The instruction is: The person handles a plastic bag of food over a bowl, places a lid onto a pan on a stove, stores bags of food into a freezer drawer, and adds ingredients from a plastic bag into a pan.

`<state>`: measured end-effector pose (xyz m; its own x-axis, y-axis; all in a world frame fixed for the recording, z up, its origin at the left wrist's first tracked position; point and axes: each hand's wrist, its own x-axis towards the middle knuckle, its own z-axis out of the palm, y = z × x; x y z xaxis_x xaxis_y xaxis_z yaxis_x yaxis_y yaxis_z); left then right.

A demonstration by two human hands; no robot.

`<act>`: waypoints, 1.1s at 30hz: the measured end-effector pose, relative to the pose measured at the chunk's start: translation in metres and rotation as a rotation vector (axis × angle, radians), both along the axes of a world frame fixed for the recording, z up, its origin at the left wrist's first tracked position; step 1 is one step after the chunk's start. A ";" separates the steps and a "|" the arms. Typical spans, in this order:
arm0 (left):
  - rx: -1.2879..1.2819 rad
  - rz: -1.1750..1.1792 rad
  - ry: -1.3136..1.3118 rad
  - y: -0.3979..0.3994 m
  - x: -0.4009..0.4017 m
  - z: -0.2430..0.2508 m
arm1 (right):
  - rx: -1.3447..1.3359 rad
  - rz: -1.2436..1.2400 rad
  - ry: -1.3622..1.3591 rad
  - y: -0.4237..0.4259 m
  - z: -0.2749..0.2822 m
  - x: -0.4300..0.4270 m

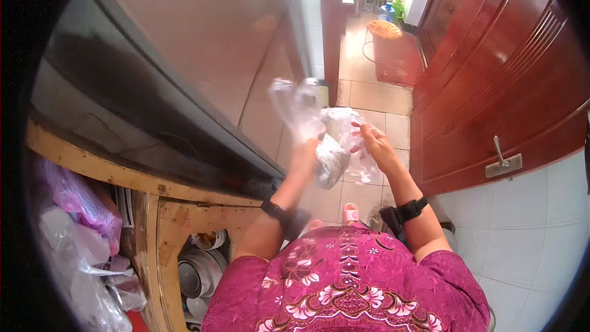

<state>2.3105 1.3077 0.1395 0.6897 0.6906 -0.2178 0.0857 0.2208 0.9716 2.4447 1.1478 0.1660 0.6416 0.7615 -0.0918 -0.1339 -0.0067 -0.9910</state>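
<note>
A clear plastic bag with greyish contents [333, 159] hangs below my left hand [309, 138], which is blurred and closed on the plastic near its top. Loose clear plastic [295, 101] sticks up above that hand. Beside it, my right hand [373, 140] has its fingers spread against a thin, crumpled clear plastic bag [357, 157]; whether the fingers pinch it cannot be told. Part of the left fingers is hidden by the plastic.
At left, a dark glossy surface [184, 133] lies above a wooden cabinet [147, 230] holding plastic bags and dishes. A red door [498, 92] with a metal handle [502, 165] stands at right. Beyond the doorway are a round woven item [385, 29], a red mat [398, 57] and several bottles.
</note>
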 end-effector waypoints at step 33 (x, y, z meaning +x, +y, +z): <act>-0.241 0.306 -0.177 0.006 0.051 0.042 | 0.255 0.215 0.950 0.010 -0.017 0.018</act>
<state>2.3612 1.3133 0.1819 0.5022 0.8128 -0.2951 -0.1822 0.4330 0.8828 2.4626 1.1574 0.1491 0.2343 0.9208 -0.3117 -0.8902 0.0743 -0.4496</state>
